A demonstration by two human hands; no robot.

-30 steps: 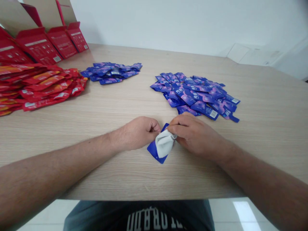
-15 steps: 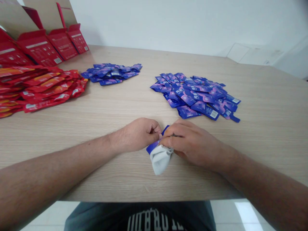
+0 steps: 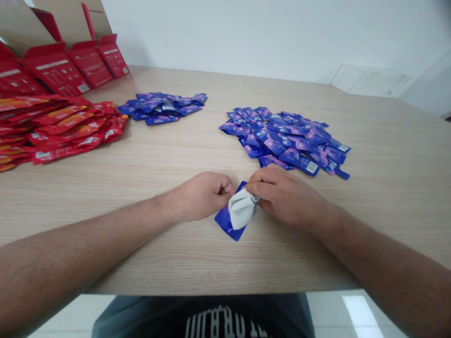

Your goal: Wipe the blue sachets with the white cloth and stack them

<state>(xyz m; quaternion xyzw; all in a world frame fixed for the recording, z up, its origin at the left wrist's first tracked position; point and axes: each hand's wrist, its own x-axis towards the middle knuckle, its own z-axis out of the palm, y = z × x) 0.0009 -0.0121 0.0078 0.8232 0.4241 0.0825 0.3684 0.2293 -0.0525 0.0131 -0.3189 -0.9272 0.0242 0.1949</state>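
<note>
Both hands are closed in narrow pinches, nearly meeting just above the table's near edge. The left hand [image 3: 200, 196] curls its fingers around the upper corner of a blue sachet [image 3: 226, 221]. The right hand [image 3: 285, 199] comes in from the other side, its fingertips [image 3: 252, 184] gripping the sachet's top edge and a bunched piece of white fabric [image 3: 241, 210]. The fabric bulges over the sachet's face, and the sachet's lower tip points toward the person, resting on the table [image 3: 141, 162].

A large pile of purple-blue sachets [image 3: 285, 136] lies just past the right hand's knuckles. Farther left sits a smaller pile [image 3: 162, 108] of the same sachets. Beyond that, red packets [image 3: 59, 129] overlap in rows at the table's left side, and open red cartons [image 3: 56, 65] stand behind them with flaps raised. A white wall [image 3: 268, 37] rises past the far edge. Below the near edge show a dark shirt [image 3: 211, 321] with white lettering and a pale floor [image 3: 352, 314].
</note>
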